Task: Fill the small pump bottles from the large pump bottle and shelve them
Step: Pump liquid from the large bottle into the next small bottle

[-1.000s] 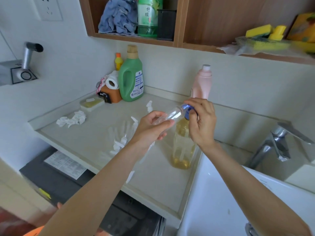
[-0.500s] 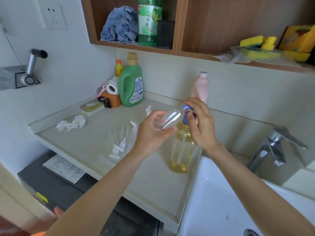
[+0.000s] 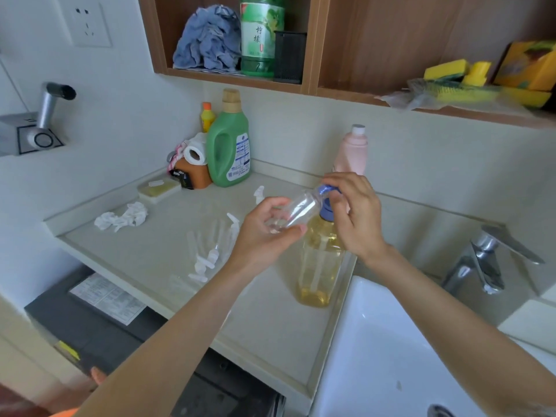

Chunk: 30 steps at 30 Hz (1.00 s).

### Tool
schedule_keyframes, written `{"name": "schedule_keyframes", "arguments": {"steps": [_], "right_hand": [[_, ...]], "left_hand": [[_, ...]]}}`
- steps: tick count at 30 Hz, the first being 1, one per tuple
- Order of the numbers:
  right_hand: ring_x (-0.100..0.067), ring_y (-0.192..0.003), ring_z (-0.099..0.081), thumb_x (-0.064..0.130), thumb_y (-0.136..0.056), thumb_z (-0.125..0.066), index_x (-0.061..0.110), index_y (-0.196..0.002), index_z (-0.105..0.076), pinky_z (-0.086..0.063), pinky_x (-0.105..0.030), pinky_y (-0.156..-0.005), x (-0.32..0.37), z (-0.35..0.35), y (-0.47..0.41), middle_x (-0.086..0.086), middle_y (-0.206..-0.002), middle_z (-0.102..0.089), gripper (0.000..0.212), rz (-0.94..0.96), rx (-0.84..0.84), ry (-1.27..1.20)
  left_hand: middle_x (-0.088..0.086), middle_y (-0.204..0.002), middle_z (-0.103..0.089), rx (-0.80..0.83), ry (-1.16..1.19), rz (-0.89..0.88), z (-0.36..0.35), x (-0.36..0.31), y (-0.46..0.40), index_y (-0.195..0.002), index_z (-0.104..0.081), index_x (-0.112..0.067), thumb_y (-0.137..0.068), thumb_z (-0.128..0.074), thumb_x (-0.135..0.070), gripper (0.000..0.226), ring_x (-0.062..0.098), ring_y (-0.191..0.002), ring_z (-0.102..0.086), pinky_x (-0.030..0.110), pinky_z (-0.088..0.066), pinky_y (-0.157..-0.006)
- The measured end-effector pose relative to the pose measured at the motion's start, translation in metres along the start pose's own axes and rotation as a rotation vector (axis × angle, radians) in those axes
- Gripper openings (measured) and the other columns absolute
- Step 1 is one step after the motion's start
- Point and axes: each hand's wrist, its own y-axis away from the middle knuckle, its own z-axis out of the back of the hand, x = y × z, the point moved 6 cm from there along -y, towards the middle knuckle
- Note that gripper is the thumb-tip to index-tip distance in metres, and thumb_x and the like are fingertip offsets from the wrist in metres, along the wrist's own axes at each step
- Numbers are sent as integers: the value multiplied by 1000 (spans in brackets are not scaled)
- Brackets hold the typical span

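A small clear bottle (image 3: 296, 210) lies tilted in the air above the counter (image 3: 168, 251), its base low toward the left and its neck raised toward the right. The left hand (image 3: 264, 233) grips its lower body, fingers curled round it. The right hand (image 3: 355, 215) pinches the blue cap (image 3: 325, 189) at the neck with thumb and fingertips. Only a trace of liquid, if any, shows inside; the bottle looks nearly empty.

Just behind and below the hands stands the large pump bottle (image 3: 320, 260), upright near the counter's right edge beside the white sink (image 3: 385, 350), holding amber liquid in its lower part. Its blue collar is mostly hidden by the right hand.

By my reading, the step in hand is working the cap at the small bottle's neck, and whether it is being loosened or tightened cannot be told. If it is coming off, the next move calls for setting the open neck under the large bottle's spout and keeping it steady while pumping.

To the left on the counter lie several more small clear bottles (image 3: 210, 251) with white tops, on their sides, not yet filled. Farther left is a crumpled tissue (image 3: 123, 218); at the far wall stand a green detergent jug (image 3: 230, 149) and a pink bottle (image 3: 353, 152). The wooden shelf (image 3: 237, 76) above holds a blue cloth and a green bottle.
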Motion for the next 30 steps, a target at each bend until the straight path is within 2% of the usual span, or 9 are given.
{"name": "schedule_keyframes", "arguments": {"steps": [4, 9, 13, 15, 18, 22, 24, 28, 30], "right_hand": [[-11, -97, -57, 22, -97, -37, 3, -106, -67, -43, -20, -89, -6, 5, -6, 5, -102, -61, 37, -41, 9, -71], [-24, -106, -61, 17, -97, -38, -1, -104, -70, -49, -37, -94, -11, 0, 2, -9, -109, -66, 37, -60, -59, -155], [-25, -111, -58, 12, -94, -40, -3, -107, -68, -45, -34, -100, -10, -10, 16, -12, -112, -64, 35, -74, -144, -183], [-28, -108, -59, 12, -93, -40, -5, -105, -68, -45, -34, -98, -10, -13, 19, -14, -109, -65, 35, -53, -170, -194], [-26, -101, -61, 11, -89, -40, -2, -97, -70, -46, -31, -93, -13, -13, 21, -13, -102, -68, 34, -44, -178, -172], [-16, -91, -64, 9, -82, -42, 4, -87, -75, -46, -20, -85, -11, -9, 18, 1, -92, -69, 34, -109, -199, -121], [-16, -91, -64, 11, -83, -43, 6, -88, -75, -46, -17, -85, -9, -8, 16, -1, -93, -71, 33, -123, -176, -97], [-18, -94, -64, 19, -86, -42, 8, -94, -75, -46, -20, -87, -3, 0, 2, 1, -98, -70, 36, -98, -80, -79], [-16, -95, -64, 22, -90, -39, 7, -93, -75, -49, -27, -87, -4, 5, -8, 5, -98, -67, 39, -120, -36, -118]], "left_hand": [[3, -100, -61, 10, 42, -14, -3, -4, 3, -106, -47, -23, -75, -77, -4, 47, 2, -68, -58, 27, -49, -71], [1, -101, -62, 2, 20, -48, -1, -6, 5, -92, -49, -26, -61, -75, -20, 41, 2, -81, -60, 24, -50, -77], [4, -100, -63, -6, 45, -43, 0, 2, 3, -92, -51, -21, -71, -80, -2, 41, 7, -74, -59, 21, -51, -73], [3, -98, -64, -28, 61, -25, -1, 7, 3, -92, -52, -19, -72, -78, 0, 38, 5, -70, -59, 23, -52, -70], [3, -100, -64, -52, 56, 10, -2, 15, 5, -94, -53, -17, -71, -79, -2, 37, -2, -69, -59, 15, -49, -65], [6, -103, -65, -61, 82, 52, -2, 23, 6, -94, -54, -19, -70, -82, -5, 39, 8, -81, -62, 27, -52, -75], [7, -105, -65, -57, 64, 70, -1, 22, 5, -94, -55, -21, -68, -84, -9, 41, 12, -82, -62, 31, -52, -77], [7, -100, -66, -68, 71, 61, -2, 10, 5, -94, -55, -18, -73, -80, -9, 34, 4, -65, -58, 22, -48, -59], [9, -102, -67, -73, 73, 73, -5, 6, 7, -91, -56, -23, -76, -79, -14, 29, 9, -66, -58, 22, -46, -52]]}}
